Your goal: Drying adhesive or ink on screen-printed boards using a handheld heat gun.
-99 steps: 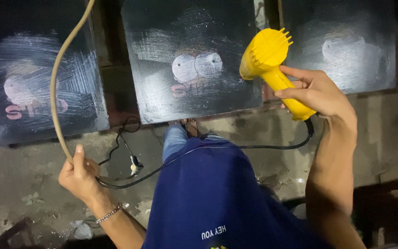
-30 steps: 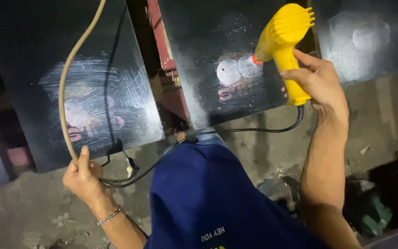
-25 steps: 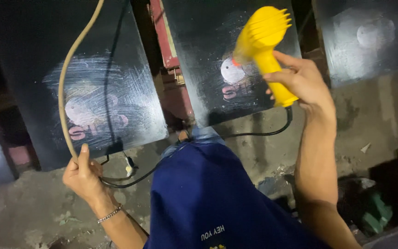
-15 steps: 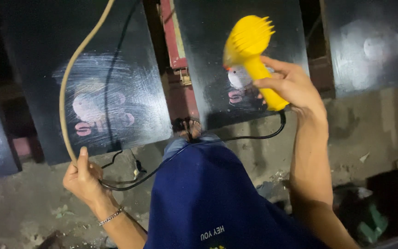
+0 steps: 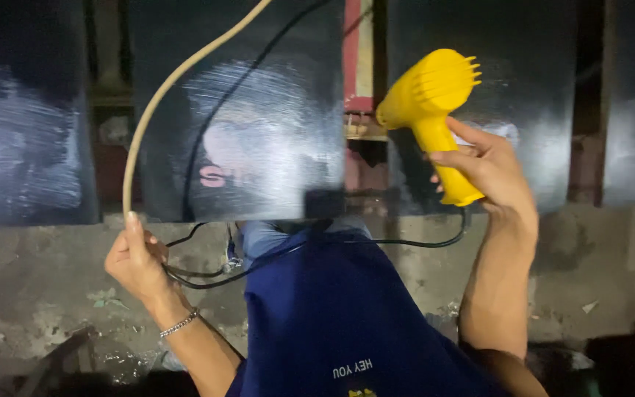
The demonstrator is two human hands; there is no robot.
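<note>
A: What has the right hand (image 5: 490, 173) got?

B: Its fingers are wrapped tight round the handle of a yellow hot-air blower (image 5: 431, 110), nozzle turned toward the dark panel (image 5: 259, 117) leaning against the wall, near that panel's right edge. Held upright like that, I'd judge the airflow lands on the whitish smeared patch.

A: And the left hand (image 5: 135, 257)?

B: Closed round a tan hose (image 5: 178, 81) that arcs up past the panel's top edge, with the blower's black cord (image 5: 295, 250) gathered in the same fist. It looks like a way of keeping both lines off the concrete ledge (image 5: 38, 257) and clear of the blue apron (image 5: 339, 316).

A: More panels?

B: 2 at least, 1 on each side.
</note>
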